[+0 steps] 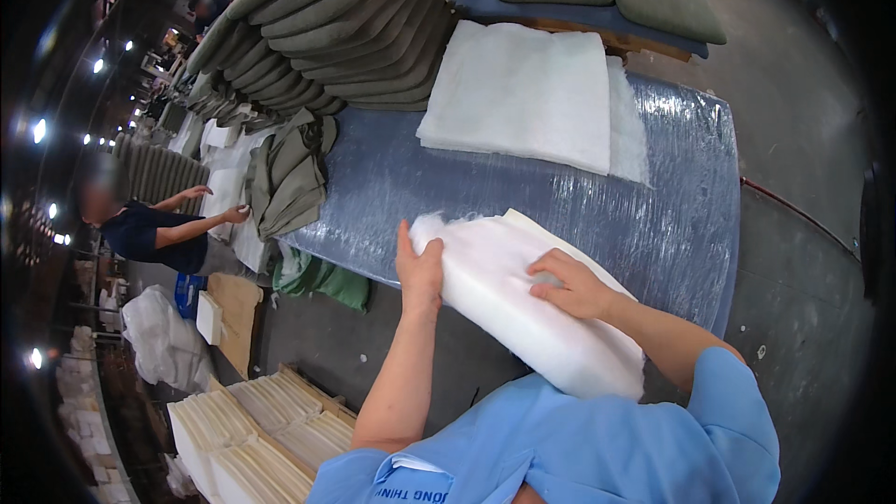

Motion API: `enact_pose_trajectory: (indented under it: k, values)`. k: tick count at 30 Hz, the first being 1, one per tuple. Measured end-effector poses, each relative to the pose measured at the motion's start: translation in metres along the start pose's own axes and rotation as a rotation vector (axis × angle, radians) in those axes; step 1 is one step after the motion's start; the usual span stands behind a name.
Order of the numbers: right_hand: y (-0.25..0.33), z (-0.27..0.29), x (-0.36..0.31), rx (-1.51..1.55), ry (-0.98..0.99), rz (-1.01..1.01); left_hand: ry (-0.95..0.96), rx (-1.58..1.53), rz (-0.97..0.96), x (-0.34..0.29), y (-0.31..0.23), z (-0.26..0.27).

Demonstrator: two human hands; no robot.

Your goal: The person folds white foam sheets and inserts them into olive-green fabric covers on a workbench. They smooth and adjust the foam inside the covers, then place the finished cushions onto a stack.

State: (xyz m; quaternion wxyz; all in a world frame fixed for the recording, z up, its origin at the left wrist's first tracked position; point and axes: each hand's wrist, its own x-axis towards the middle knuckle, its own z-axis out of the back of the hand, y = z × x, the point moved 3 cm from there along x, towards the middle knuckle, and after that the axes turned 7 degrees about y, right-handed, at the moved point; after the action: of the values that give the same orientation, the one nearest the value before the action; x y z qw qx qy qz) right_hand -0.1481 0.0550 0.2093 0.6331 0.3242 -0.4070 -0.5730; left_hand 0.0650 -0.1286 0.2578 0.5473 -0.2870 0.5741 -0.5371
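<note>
A thick block wrapped in fluffy white wadding (pixel 523 308) slants in front of me, its near end against my blue shirt and its far end over the table. A strip of cream-coloured edge shows at its far corner. My left hand (pixel 420 271) is closed on its far left corner, thumb on top, beside a loose tuft of fibre. On the upper face rests my right hand (pixel 579 287), open, with bent fingers and the thumb apart. Beyond lie folded white wadding sheets (pixel 518 93) on the plastic-covered blue table (pixel 373 187).
Tall stacks of grey-green cushions (pixel 364 28) stand at the back left, with crumpled grey-green fabric (pixel 289 177) before them. Another person (pixel 154 229) works at the left. Stacked cream foam slabs (pixel 243 439) stand at the lower left. A reddish hose (pixel 793 210) runs at the right.
</note>
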Motion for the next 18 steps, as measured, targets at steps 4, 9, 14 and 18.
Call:
enact_pose_trajectory:
  k: [4,9,14,18]
  values:
    - [-0.076,0.018,-0.021,-0.225,0.015,-0.378,0.051,-0.003,0.023,0.003,-0.005,-0.010]
    - [-0.075,0.062,0.036,-0.112,-0.270,-0.509,0.234,-0.784,0.054,0.012,0.020,0.020]
    - [-0.011,0.007,0.110,0.184,-0.040,-0.405,0.321,-0.981,0.051,-0.011,0.066,-0.014]
    - [0.027,-0.038,0.110,0.127,0.037,-0.458,0.191,-1.021,-0.051,-0.025,0.054,-0.039]
